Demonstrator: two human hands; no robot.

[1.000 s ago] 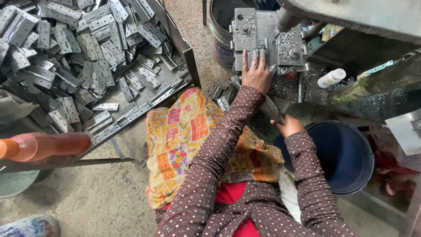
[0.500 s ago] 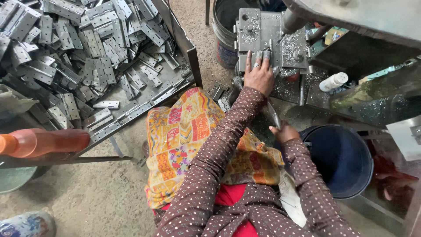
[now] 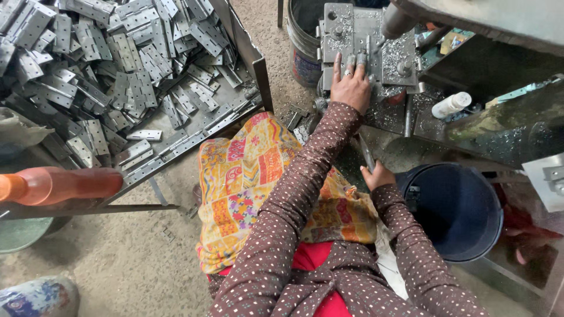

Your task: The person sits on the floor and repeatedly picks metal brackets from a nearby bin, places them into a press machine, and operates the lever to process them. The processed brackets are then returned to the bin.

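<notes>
My left hand [image 3: 351,88] is stretched far forward, arm almost straight, and lies flat with the fingers [image 3: 338,66] spread, pressing on the gray metal plate [image 3: 367,44] of the machine. The plate is in front of me, covered with metal chips, and its long side runs left to right. My right hand [image 3: 376,176] stays low near my lap, elbow bent, closed around a thin metal lever [image 3: 365,151] that points up and away from me. A dark blue bucket [image 3: 455,208] stands just beside this hand.

Heap of grey metal hinges [image 3: 117,70], orange handle [image 3: 59,185], dark blue bucket [image 3: 458,208], white bottle [image 3: 451,105]
</notes>
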